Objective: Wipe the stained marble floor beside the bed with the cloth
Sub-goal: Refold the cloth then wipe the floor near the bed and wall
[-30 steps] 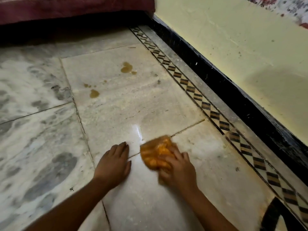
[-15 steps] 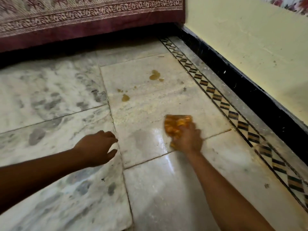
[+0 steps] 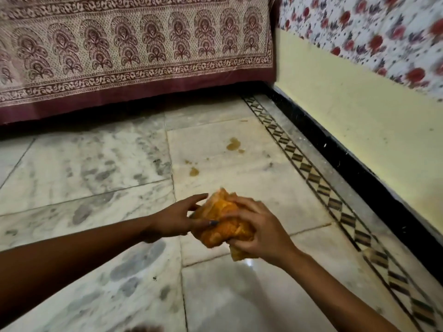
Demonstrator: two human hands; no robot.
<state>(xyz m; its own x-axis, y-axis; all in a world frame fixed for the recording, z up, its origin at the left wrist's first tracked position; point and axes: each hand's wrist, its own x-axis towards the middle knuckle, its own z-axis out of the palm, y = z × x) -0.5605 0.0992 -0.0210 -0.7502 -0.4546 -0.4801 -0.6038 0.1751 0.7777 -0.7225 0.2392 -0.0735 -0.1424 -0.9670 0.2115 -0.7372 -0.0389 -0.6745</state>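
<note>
R hand is holding the bunched cloth in a tight grip, off the floor. L hand, fingers straight, is touching it. Risk: dirty side could be ending up outward, smearing the stains nr the bed.

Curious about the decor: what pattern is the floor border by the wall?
The border shows dark and tan diamonds; head view.

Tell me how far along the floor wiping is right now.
Looks done: the near tile shines as if freshly wiped. In hand: the right hand grips the bunched orange cloth above the floor, with straight fingers of the left hand touching it. Left: the yellow-brown stains on the tile nearer the bed are unwiped, one large blotch and smaller spots.
</note>
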